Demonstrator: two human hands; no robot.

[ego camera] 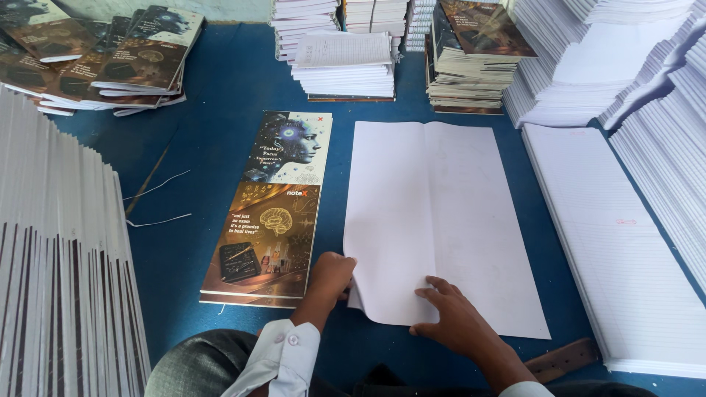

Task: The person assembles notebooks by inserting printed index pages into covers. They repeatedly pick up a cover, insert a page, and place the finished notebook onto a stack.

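A large white sheet (pixel 441 220) lies flat on the blue bench (pixel 213 140), creased down its middle, plain and unprinted. Its near left corner lifts slightly where the left hand (pixel 331 278) pinches it, grip closed on the edge. The right hand (pixel 454 317) presses flat on the sheet's near edge, fingers spread, holding nothing. Left of the sheet, almost touching, lies a stack of printed covers (pixel 272 213). Right of it, across a narrow blue gap, sits a ruled paper pile (pixel 618 242).

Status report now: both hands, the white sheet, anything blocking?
Left hand grips white sheet at near-left corner. Right hand flat on its near edge. Printed cover stack beside it, apart. Nothing on the sheet.
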